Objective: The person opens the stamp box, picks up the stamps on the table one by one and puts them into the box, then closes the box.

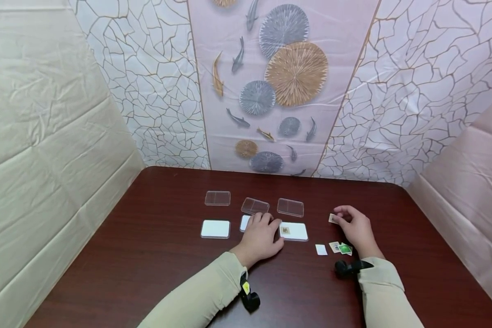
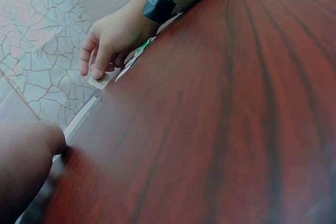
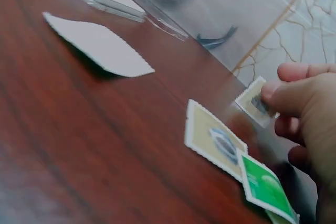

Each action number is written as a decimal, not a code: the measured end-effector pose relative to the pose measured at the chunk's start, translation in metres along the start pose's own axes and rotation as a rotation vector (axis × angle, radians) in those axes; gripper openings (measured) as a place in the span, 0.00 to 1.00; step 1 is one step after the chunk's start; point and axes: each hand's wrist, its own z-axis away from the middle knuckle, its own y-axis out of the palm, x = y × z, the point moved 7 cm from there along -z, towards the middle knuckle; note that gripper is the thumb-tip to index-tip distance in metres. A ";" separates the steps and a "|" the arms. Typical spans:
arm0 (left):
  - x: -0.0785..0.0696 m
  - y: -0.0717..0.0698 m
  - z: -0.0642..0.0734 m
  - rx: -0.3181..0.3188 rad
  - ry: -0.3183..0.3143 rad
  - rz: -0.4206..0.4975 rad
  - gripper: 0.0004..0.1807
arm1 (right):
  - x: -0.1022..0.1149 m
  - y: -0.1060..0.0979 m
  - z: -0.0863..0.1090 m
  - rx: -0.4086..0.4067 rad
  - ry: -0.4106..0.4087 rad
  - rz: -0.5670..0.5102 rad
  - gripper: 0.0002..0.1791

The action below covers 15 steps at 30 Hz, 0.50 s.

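My right hand (image 1: 357, 230) pinches a small beige postage stamp (image 3: 251, 103) with a perforated edge between thumb and finger, above the table's right side. Below that hand lie a beige stamp (image 3: 212, 137) and a green stamp (image 3: 266, 187) overlapping it. A stamp with its blank white side up (image 3: 100, 45) lies left of them, its edges curling. My left hand (image 1: 259, 239) rests over the middle white-backed case (image 1: 244, 223) and covers most of it. Its fingertips reach the left edge of the right-hand case (image 1: 297, 231), on which a beige stamp (image 1: 285, 230) sits at the left.
A third white-backed case (image 1: 215, 229) lies at the left. Behind the row are clear lids: a left lid (image 1: 217, 198), a middle lid (image 1: 255, 206) and a right lid (image 1: 290, 207). A patterned cloth (image 1: 266, 127) hangs behind the dark red wooden table (image 1: 147, 273).
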 end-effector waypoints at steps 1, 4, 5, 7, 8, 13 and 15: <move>0.000 0.000 0.000 0.001 0.000 -0.002 0.28 | 0.002 0.001 0.000 -0.001 0.001 -0.018 0.10; 0.000 0.000 0.000 -0.001 -0.002 -0.002 0.28 | 0.009 0.004 0.000 0.026 -0.006 -0.059 0.11; 0.000 0.000 0.000 -0.002 -0.002 -0.001 0.28 | 0.011 0.006 0.001 0.040 -0.008 -0.071 0.11; 0.000 0.001 0.000 0.002 -0.002 -0.001 0.28 | 0.015 0.009 0.001 0.061 -0.007 -0.097 0.11; 0.000 0.001 0.000 0.003 -0.002 0.000 0.28 | 0.016 0.011 0.000 0.067 -0.004 -0.107 0.11; 0.000 0.003 -0.001 0.005 -0.001 0.002 0.28 | 0.027 0.016 -0.002 0.072 -0.005 -0.176 0.09; 0.000 0.003 -0.001 0.004 -0.002 0.000 0.28 | 0.033 0.018 -0.003 0.094 -0.008 -0.203 0.09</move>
